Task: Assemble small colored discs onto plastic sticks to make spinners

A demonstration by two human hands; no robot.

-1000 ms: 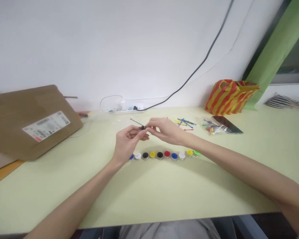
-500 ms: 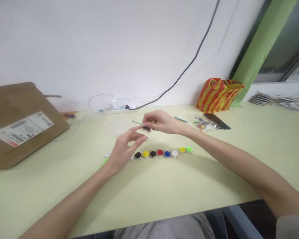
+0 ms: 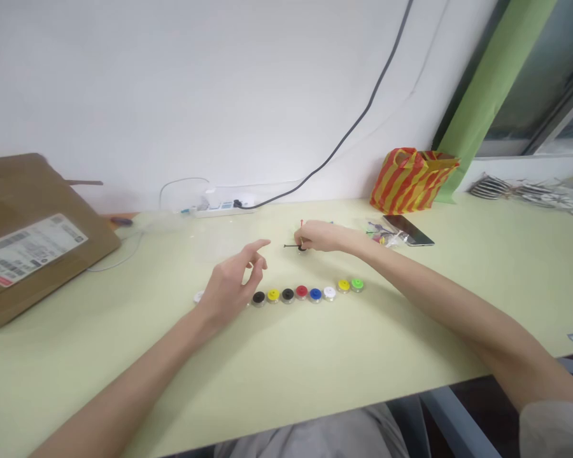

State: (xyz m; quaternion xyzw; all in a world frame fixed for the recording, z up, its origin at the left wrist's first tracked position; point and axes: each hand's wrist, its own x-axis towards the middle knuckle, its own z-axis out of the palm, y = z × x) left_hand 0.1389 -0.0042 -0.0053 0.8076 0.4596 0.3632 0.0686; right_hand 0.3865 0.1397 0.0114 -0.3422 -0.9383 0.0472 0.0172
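My right hand [image 3: 318,235] is closed, its fingertips down on a small black round piece [image 3: 302,249] close to the table. A thin black rod [image 3: 290,246] sticks out to the left from under those fingers; I cannot tell whether it is joined to the piece. My left hand [image 3: 236,273] hovers to the left with nothing in it, index finger stretched out and thumb apart. Below the hands runs a row of small clear round containers with coloured tops, among them a red one [image 3: 302,291], a blue one [image 3: 315,294] and a green one [image 3: 357,284]. My left hand hides part of the row.
A small red item [image 3: 302,223] shows behind my right hand. Further right lie a plastic bag of small coloured parts [image 3: 386,234], a dark phone [image 3: 408,230] and a striped bag [image 3: 410,181]. A cardboard parcel [image 3: 33,235] is at left; a power strip [image 3: 222,208] sits along the wall.
My right hand has moved right and down to the table with the black piece. My left hand has drawn away to the left, and the two hands are now apart.
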